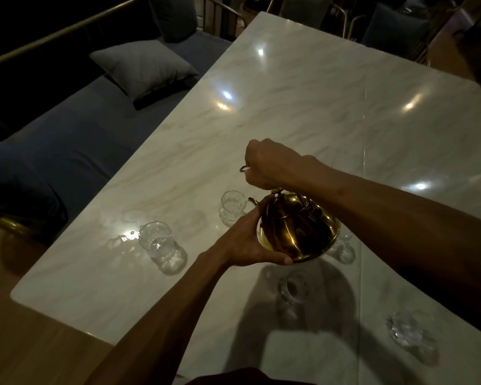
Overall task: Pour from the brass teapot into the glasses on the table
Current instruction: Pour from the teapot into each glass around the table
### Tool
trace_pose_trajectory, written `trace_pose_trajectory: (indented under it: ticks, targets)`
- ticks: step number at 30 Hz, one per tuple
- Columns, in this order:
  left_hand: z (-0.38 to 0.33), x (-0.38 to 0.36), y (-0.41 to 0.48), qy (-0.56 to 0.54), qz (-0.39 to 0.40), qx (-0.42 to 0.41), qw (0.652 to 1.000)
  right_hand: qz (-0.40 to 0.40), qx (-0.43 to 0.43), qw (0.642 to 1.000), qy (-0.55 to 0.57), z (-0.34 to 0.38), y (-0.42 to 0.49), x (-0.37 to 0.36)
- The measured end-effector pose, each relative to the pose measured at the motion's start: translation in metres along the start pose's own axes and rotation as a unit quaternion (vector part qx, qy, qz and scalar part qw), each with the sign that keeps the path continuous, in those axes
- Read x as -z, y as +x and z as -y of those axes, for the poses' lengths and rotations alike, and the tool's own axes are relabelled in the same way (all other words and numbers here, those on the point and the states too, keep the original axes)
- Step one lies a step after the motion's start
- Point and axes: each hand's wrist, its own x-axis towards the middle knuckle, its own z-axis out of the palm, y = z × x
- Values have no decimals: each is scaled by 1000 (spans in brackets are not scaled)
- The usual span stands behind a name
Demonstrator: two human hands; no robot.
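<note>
Mid-frame, brass teapot (297, 226) off the marble table (303, 87), tipped with its spout toward the left of the frame, over the rim of the glass (231, 208) just beside it. My right hand (270, 165) is fisted around the top handle, fingers wrapped tight on it; my left hand (247, 243) cups the belly from the lower left, palm and fingers spread against the metal, steadying. Whether liquid is running I cannot tell — too dim, and the spout tip is half hidden by my thumb. Other glasses: one at left centre (157, 240), one below the pot in its shadow (293, 290), one at lower right (406, 332), one partly hidden behind the pot at right (343, 245). To do this pour well, I judge: keep the spout directly above the rim, tilt from the handle wrist slowly, let the left palm only brake the swing. Watch the level in the glass — ease back early. Lid knob sits loose-looking; a steep tilt risks it slipping.
</note>
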Motion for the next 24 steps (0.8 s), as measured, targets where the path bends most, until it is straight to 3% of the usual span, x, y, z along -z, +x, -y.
trace_pose_trajectory:
  ticks: [14, 24]
  targets:
    - [-8, 15, -14, 80, 12, -47, 996, -114, -32, 992, 43, 11, -34, -4]
    - [3, 33, -48, 145, -67, -54, 986, -150, 32, 985, 78, 46, -38, -12]
